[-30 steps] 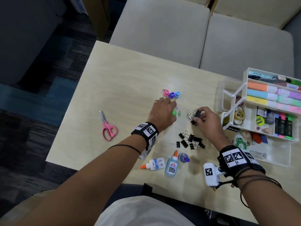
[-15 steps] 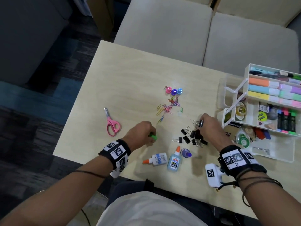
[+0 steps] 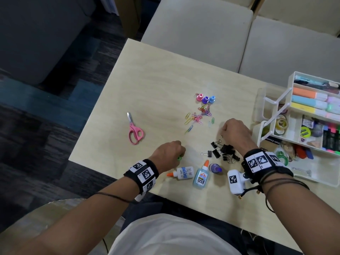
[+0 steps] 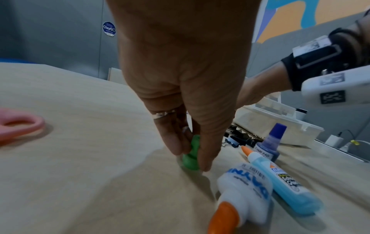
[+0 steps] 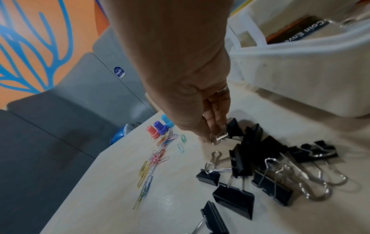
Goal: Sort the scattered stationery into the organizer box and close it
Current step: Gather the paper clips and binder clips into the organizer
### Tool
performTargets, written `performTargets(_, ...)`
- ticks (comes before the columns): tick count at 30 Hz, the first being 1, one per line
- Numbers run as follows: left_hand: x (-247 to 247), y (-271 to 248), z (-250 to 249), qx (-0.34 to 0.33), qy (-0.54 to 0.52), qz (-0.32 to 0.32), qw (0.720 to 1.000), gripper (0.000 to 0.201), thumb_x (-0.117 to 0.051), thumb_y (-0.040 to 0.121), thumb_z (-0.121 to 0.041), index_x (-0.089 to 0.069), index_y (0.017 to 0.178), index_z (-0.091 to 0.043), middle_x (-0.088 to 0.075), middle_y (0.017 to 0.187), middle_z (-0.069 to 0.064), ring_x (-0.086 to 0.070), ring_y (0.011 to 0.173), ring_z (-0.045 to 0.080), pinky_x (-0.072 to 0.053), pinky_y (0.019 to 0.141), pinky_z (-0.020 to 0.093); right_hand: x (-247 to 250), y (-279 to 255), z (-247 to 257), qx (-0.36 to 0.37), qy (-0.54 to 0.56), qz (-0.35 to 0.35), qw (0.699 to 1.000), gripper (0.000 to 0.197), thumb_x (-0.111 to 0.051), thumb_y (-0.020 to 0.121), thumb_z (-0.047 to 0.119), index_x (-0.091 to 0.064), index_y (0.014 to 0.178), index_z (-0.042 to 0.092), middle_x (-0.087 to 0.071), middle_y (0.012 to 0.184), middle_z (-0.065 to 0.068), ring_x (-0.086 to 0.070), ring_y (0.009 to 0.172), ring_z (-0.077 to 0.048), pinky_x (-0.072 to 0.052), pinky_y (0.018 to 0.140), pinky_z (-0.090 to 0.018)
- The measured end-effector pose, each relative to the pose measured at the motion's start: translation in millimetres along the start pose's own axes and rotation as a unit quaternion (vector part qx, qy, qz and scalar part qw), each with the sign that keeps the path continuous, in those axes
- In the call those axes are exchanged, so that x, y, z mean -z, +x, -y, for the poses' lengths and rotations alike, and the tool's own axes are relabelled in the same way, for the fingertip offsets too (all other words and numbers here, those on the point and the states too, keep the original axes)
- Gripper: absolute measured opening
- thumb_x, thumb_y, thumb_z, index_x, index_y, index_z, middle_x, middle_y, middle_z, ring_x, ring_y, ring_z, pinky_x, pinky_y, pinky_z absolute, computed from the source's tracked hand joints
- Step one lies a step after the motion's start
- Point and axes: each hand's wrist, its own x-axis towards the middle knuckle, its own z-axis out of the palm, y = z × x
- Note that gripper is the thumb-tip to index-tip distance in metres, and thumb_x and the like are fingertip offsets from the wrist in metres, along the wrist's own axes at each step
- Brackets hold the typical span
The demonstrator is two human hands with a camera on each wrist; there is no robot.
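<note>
My left hand point(image 3: 181, 155) point(image 4: 190, 159) pinches a small green stamp-shaped piece point(image 3: 179, 158) point(image 4: 191, 156) upright on the wooden table, just left of the glue bottles. My right hand point(image 3: 223, 131) point(image 5: 212, 139) pinches the wire handle of a black binder clip point(image 5: 233, 129) at the far edge of the binder clip pile point(image 3: 223, 152) point(image 5: 250, 171). The open white organizer box point(image 3: 291, 75) point(image 5: 300, 79) stands at the right with its tiers fanned out, holding highlighters, markers and tape.
Coloured paper clips point(image 3: 197, 116) and pink, purple and blue stamps point(image 3: 205, 98) lie mid-table. Pink scissors point(image 3: 134, 130) lie at the left. Two glue bottles point(image 3: 184, 173) point(image 3: 201, 175) and a purple ink bottle point(image 3: 215, 168) sit by the near edge.
My left hand has drawn back from the paper clips to the near side of the table, bringing the green piece along. My right hand has stayed at the binder clips.
</note>
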Motion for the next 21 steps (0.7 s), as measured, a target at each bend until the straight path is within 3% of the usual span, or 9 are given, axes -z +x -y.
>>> performTargets(3,1,-1,2,-0.008,0.007,-0.002,1.000,0.041,-0.082,0.079,-0.047,-0.069,0.106,-0.018,-0.061,0.102,0.000,-0.064,0.083,0.024,-0.041,0.061,0.030,-5,6,10,0.002,0.057,0.005,0.998,0.020,-0.058,0.090,0.007,-0.067,0.071,0.009,-0.070,0.076,-0.011,-0.067,0.070,-0.034,-0.052,0.061,-0.033)
performTargets(5,6,-1,4,-0.003,0.000,-0.040,0.999,0.062,-0.072,0.077,-0.073,-0.068,0.109,-0.020,-0.062,0.103,-0.002,-0.063,0.082,0.021,-0.044,0.062,0.031,-9,9,21,0.014,0.098,-0.003,0.995,0.022,-0.060,0.090,0.007,-0.066,0.069,0.008,-0.071,0.075,-0.010,-0.069,0.073,-0.034,-0.058,0.064,-0.038)
performTargets(6,9,0,5,0.005,-0.014,-0.067,0.998,0.067,-0.065,0.078,-0.078,-0.068,0.110,-0.019,-0.062,0.104,-0.002,-0.063,0.082,0.020,-0.047,0.064,0.031,-10,9,27,0.030,0.118,-0.009,0.992,0.023,-0.064,0.092,0.009,-0.068,0.069,0.008,-0.072,0.078,-0.009,-0.070,0.075,-0.031,-0.059,0.068,-0.038)
performTargets(9,27,12,10,0.026,-0.056,-0.131,0.989,0.056,-0.066,0.089,-0.065,-0.065,0.116,-0.017,-0.062,0.111,0.002,-0.066,0.086,0.024,-0.050,0.067,0.034,-12,8,40,0.083,0.168,-0.006,0.982,0.020,-0.069,0.094,0.014,-0.071,0.074,0.014,-0.070,0.074,0.007,-0.068,0.074,-0.015,-0.050,0.062,-0.024)
performTargets(12,47,35,16,0.052,-0.069,-0.152,0.985,0.051,-0.075,0.090,-0.047,-0.059,0.126,-0.015,-0.059,0.118,0.006,-0.066,0.093,0.029,-0.054,0.073,0.039,-6,7,45,0.122,0.146,-0.055,0.980,0.015,-0.062,0.094,0.018,-0.068,0.080,0.019,-0.065,0.072,0.013,-0.064,0.069,-0.013,-0.048,0.060,-0.028)
performTargets(14,56,53,16,0.049,-0.060,-0.152,0.985,0.061,-0.079,0.087,-0.044,-0.054,0.135,-0.015,-0.055,0.124,0.009,-0.065,0.098,0.031,-0.052,0.074,0.039,-4,12,42,0.146,0.138,-0.092,0.975,0.011,-0.059,0.097,0.017,-0.070,0.099,0.017,-0.067,0.093,0.001,-0.065,0.084,-0.020,-0.054,0.073,-0.036)
performTargets(17,61,77,11,0.035,-0.034,-0.145,0.988,0.081,-0.083,0.082,-0.047,-0.044,0.146,-0.016,-0.048,0.132,0.011,-0.059,0.110,0.032,-0.055,0.081,0.044,-2,20,39,0.194,0.120,-0.048,0.972,0.038,-0.055,0.100,0.010,-0.059,0.138,0.015,-0.059,0.123,-0.006,-0.061,0.107,-0.024,-0.052,0.093,-0.041)
performTargets(19,58,88,7,0.041,-0.029,-0.135,0.990,0.091,-0.083,0.080,-0.050,-0.038,0.152,-0.017,-0.045,0.137,0.011,-0.054,0.116,0.031,-0.056,0.087,0.045,-3,22,39,0.225,0.117,-0.004,0.967,0.050,-0.054,0.098,0.008,-0.052,0.148,0.015,-0.053,0.132,-0.004,-0.060,0.113,-0.023,-0.051,0.100,-0.041)
performTargets(21,55,97,4,0.042,-0.020,-0.118,0.992,0.088,-0.082,0.081,-0.050,-0.040,0.151,-0.019,-0.045,0.137,0.010,-0.051,0.118,0.031,-0.054,0.089,0.044,-6,21,37,0.244,0.113,0.028,0.963,0.055,-0.055,0.096,0.007,-0.051,0.150,0.014,-0.050,0.133,-0.001,-0.060,0.115,-0.022,-0.051,0.101,-0.038)
